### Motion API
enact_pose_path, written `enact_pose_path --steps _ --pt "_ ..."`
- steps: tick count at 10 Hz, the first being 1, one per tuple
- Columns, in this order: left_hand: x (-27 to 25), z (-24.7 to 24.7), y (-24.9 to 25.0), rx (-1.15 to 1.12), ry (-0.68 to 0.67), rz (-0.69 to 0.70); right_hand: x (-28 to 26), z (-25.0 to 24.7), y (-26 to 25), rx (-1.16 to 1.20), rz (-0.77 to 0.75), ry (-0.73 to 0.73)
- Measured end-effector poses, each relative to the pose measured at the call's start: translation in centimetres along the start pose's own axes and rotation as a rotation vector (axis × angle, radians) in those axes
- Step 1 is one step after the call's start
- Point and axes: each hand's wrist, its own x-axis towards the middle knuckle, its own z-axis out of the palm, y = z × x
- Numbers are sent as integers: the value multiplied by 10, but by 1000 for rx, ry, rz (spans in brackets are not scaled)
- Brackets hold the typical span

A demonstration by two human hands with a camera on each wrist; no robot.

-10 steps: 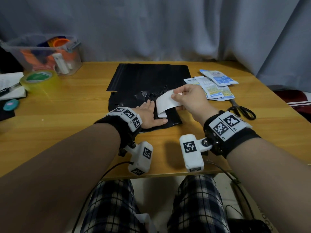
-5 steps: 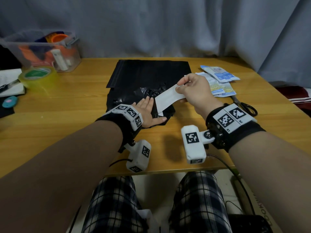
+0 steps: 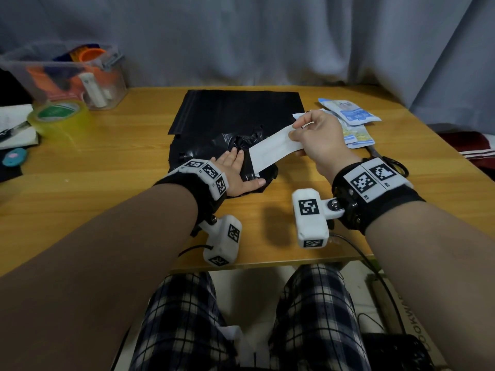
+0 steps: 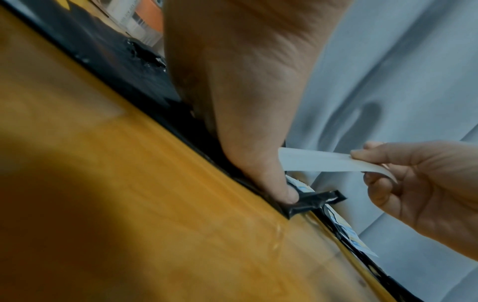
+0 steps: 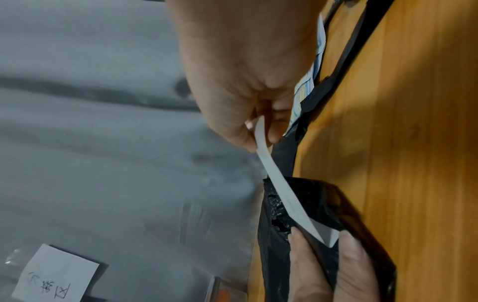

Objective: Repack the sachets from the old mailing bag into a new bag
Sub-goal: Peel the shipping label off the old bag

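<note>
A crumpled black old mailing bag (image 3: 214, 148) lies near the table's front, partly over a flat new black bag (image 3: 241, 108) behind it. My left hand (image 3: 238, 172) presses flat on the old bag (image 4: 145, 81), thumb (image 4: 282, 190) at its edge. My right hand (image 3: 318, 140) pinches a white label strip (image 3: 273, 153) and holds it lifted off the bag; its lower end still sticks by my left hand. The strip (image 5: 282, 183) runs from my right fingers (image 5: 243, 130) down to the bag (image 5: 323, 204). Several blue-and-white sachets (image 3: 353, 116) lie at the right.
Scissors (image 3: 396, 164) lie right of my right wrist. A clear bin (image 3: 67, 76) of supplies and a tape roll (image 3: 57, 113) stand at the back left, with papers (image 3: 16, 127) at the left edge. A grey curtain (image 3: 241, 36) hangs behind the table.
My right hand has pulled the white strip up and to the right, so more of it is peeled off the old bag. My left hand stays pressed on the bag.
</note>
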Motion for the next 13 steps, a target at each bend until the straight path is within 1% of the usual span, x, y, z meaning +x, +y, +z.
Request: enact_pose_path --steps 1,4,5,7,9,11,13 --pt "1 2 -1 -5 9 0 -1 -2 1 14 3 25" --pt "1 2 0 -16 23 -10 -2 -5 1 49 13 28" --pt "3 4 0 -26 41 -4 -2 -7 1 44 1 26" --pt "3 4 0 -20 37 -7 -3 -10 1 46 -31 19" --pt "4 4 -1 -13 42 -6 -6 -7 -7 19 -101 14" --pt "4 5 -2 -14 49 -5 -7 -11 -4 18 -103 25" --pt "3 5 -2 -17 52 -3 -12 -8 0 91 -70 60"
